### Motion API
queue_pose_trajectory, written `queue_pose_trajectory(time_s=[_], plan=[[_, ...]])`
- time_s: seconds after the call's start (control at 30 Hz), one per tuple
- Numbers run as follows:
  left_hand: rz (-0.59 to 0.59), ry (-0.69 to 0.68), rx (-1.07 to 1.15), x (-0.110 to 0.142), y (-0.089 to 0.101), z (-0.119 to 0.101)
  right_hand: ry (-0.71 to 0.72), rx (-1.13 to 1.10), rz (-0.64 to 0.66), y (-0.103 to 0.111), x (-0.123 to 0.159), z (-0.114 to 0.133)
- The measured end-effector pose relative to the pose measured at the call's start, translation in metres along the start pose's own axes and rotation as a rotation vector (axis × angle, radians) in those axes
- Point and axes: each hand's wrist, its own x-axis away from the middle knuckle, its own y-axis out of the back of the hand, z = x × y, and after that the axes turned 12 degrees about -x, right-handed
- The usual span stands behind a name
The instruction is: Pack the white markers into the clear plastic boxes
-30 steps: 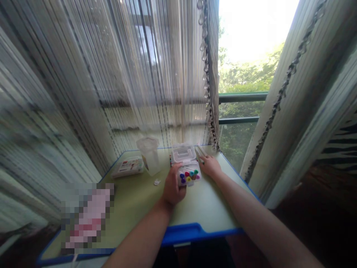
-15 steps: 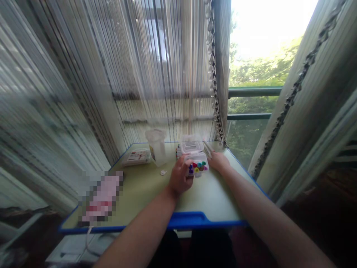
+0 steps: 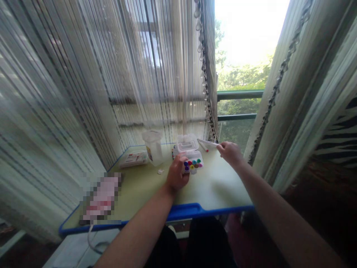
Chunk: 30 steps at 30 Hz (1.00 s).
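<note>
The left hand (image 3: 177,174) grips one open case (image 3: 188,144) showing eight markers (image 3: 192,167); far right, the right hand (image 3: 232,153) pinches one pen (image 3: 209,143).

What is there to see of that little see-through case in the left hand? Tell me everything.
The case looks like clear plastic, boxy, with a lid tipped open away from the person and bearing a pale outline. Inside, round pen ends face the person: blue, purple, red, yellow, teal, green, brown and pink. A small clear tab juts from its near edge. The left hand grips its left side, over the table; whether its base rests there is hidden.
</note>
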Motion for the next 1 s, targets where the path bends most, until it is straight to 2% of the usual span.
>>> queue_pose_trajectory(time_s=[0.1,0.17,0.3,0.4,0.6,0.8,1.0], plan=[[-0.032,-0.018,0.002,0.000,-0.002,0.003,0.052,-0.359,-0.152,0.019,0.023,0.003],[-0.050,-0.014,-0.003,0.001,-0.004,0.005,0.048,-0.590,-0.198,0.026,0.039,0.001],[-0.056,0.007,-0.043,0.003,-0.006,0.006,0.052,-0.802,-0.277,0.037,0.064,-0.006],[-0.053,0.001,-0.073,0.002,-0.007,0.005,0.118,-0.756,-0.307,0.049,0.080,-0.001],[-0.020,-0.081,-0.042,-0.002,-0.009,-0.001,0.407,-0.339,-0.284,0.062,0.104,0.033],[0.017,-0.177,-0.037,-0.005,-0.011,-0.002,0.424,-0.200,-0.208,0.053,0.107,0.049],[0.003,-0.167,-0.041,-0.005,-0.010,-0.001,0.431,-0.170,-0.138,0.043,0.101,0.055]])
